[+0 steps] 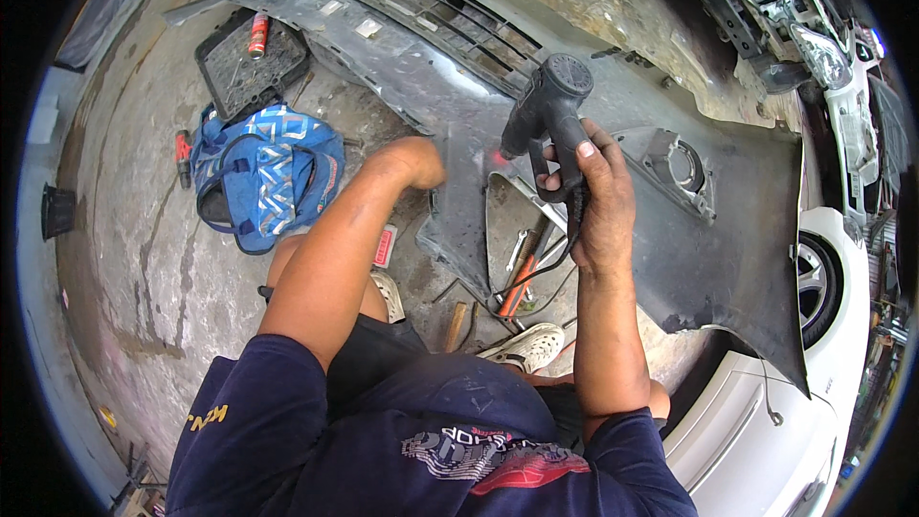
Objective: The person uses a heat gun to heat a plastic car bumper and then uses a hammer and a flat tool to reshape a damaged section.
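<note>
A large dark grey car bumper (661, 263), seen from its inner side, stretches across the space in front of me. My right hand (605, 196) is closed round the handle of a black heat gun (561, 86). The gun's nozzle points down and left at the bumper, with a reddish glow just off its tip. At the bumper's near left edge is my left hand (418, 163), whose fingers are hidden. A black cord hangs from the gun's handle. Right of the gun, a round fog-lamp opening (682, 168) is set in the bumper.
Left of me lie a blue patterned bag (273, 172), a red drill-like tool (183, 158) and a black tray (230, 81) bearing a red spray can (258, 35). Near my feet are an orange-handled tool (517, 297) and a wrench (517, 249). A white car (766, 412) stands at right.
</note>
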Tool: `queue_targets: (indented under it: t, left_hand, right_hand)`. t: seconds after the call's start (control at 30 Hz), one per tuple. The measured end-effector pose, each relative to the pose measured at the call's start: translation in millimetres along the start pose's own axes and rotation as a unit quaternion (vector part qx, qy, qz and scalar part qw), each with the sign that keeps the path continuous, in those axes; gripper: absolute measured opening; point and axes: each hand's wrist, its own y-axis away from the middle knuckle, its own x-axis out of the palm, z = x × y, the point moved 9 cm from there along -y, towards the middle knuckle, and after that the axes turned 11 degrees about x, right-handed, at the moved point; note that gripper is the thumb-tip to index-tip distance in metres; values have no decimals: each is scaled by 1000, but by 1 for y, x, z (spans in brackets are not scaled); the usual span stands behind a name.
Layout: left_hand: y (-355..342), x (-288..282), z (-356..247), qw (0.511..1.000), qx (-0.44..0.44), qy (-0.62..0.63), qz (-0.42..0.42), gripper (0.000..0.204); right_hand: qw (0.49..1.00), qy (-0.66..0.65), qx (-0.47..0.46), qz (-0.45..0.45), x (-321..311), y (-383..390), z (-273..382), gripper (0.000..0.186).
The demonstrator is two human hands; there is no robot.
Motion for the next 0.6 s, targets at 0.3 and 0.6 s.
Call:
queue_targets:
  t: [0.3, 0.6]
  left_hand:
    - [-4, 1, 2, 1000, -29, 6, 10, 49]
    - [12, -34, 12, 996, -54, 11, -73, 38]
  right_hand:
    - [997, -67, -2, 37, 10, -1, -3, 60]
    - [999, 33, -2, 25, 5, 8, -5, 64]
